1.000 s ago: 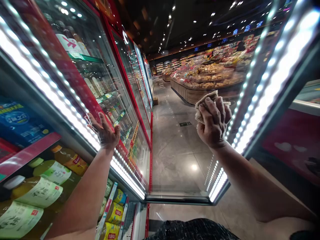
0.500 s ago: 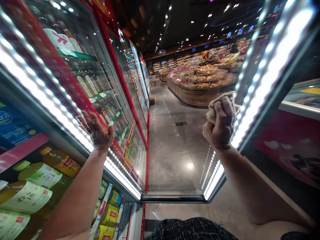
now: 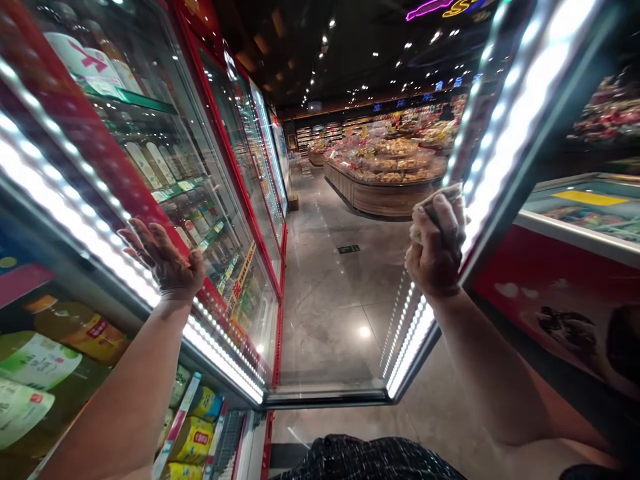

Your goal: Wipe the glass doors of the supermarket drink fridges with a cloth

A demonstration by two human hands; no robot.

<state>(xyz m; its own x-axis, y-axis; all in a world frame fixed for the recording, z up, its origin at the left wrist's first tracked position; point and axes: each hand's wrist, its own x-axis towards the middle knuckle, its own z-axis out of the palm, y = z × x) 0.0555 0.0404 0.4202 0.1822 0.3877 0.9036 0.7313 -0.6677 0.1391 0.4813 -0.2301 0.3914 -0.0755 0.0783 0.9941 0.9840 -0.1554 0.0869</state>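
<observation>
My right hand (image 3: 436,252) is closed around a crumpled beige cloth (image 3: 436,200) and presses it on the glass of an open fridge door (image 3: 345,300), close to its lit right edge. My left hand (image 3: 163,260) lies open, fingers spread, flat on the red, LED-lit frame (image 3: 125,200) of the drinks fridge at my left. Bottles with white and orange labels (image 3: 35,360) lie on the shelf below that hand.
A row of red-framed glass-door fridges (image 3: 245,153) runs down the left. A chest freezer (image 3: 575,267) with a red front stands behind the open door at right. Beyond lie a grey tiled aisle (image 3: 325,220) and a wooden island of packaged food (image 3: 385,167).
My right hand slid the cloth rightward across the glass to the door's lit edge. The view panned right, so my left hand sits further left while staying on the frame.
</observation>
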